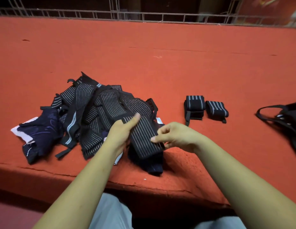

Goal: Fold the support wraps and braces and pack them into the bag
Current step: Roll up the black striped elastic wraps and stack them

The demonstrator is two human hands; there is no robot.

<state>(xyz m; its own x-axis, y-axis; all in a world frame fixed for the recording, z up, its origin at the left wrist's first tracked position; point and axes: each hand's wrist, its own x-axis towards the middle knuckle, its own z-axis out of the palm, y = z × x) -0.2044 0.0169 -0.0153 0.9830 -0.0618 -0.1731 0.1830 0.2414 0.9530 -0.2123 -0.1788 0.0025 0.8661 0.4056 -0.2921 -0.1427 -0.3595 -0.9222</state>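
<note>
Left hand (120,131), right hand (176,136) grip ribbed, pinstriped wrap (142,135) — oblong.

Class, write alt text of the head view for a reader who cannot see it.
A person's left hand and right hand hold a black striped wrap over a red surface. A pile of unfolded wraps lies to the left; two rolled wraps and a black bag lie to the right.

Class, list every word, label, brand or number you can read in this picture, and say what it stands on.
No text can be read.
Wrap in the pile: pale marks, perhaps lettering, too blurred to read.
Bag: white patch, too small to read.
Held wrap: stripes only, no text.
</note>
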